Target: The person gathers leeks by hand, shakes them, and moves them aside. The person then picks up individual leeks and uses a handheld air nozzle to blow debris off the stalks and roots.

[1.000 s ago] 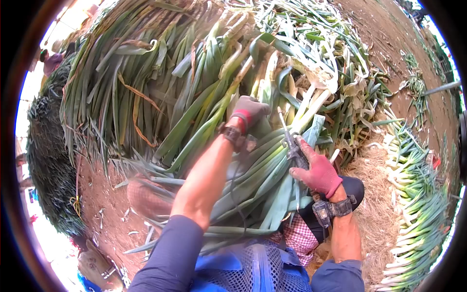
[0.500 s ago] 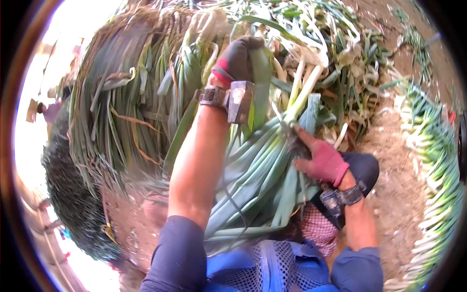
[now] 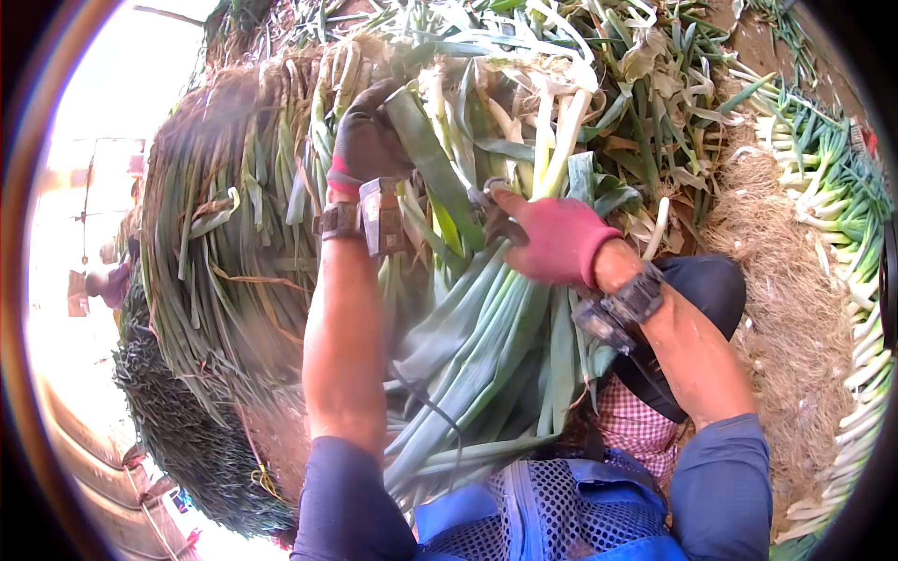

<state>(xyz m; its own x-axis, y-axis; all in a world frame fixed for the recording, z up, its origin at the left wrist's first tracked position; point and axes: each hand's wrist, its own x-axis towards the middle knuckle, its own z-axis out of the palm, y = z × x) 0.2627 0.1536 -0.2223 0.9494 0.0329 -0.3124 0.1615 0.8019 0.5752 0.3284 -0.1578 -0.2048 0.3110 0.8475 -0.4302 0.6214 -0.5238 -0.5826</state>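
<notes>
A dark glove with a red cuff covers my left hand (image 3: pixel 372 138), closed round the upper end of a broad green leek leaf (image 3: pixel 426 154) beside the stacked leeks. My right hand (image 3: pixel 552 236), in a pink glove with dark fingertips, is closed at the lower part of that leaf, though its fingertips partly hide what lies between them. Close by, white leek stalks (image 3: pixel 564 140) stand upward. Their long green leaves (image 3: pixel 486 341) fan down over my lap.
A tall stack of leeks (image 3: pixel 215 224) fills the left. Loose trimmings and withered leaves (image 3: pixel 645 122) lie behind my right hand. A row of leeks (image 3: pixel 865 374) runs down the right side, beside a strip of pale roots (image 3: pixel 781 318). Another person's hand (image 3: pixel 112 283) shows at far left.
My left hand has moved left with the leaf, which now slants. My right hand has moved up and left from the leek bunch, and its extended fingers have closed at the leaf.
</notes>
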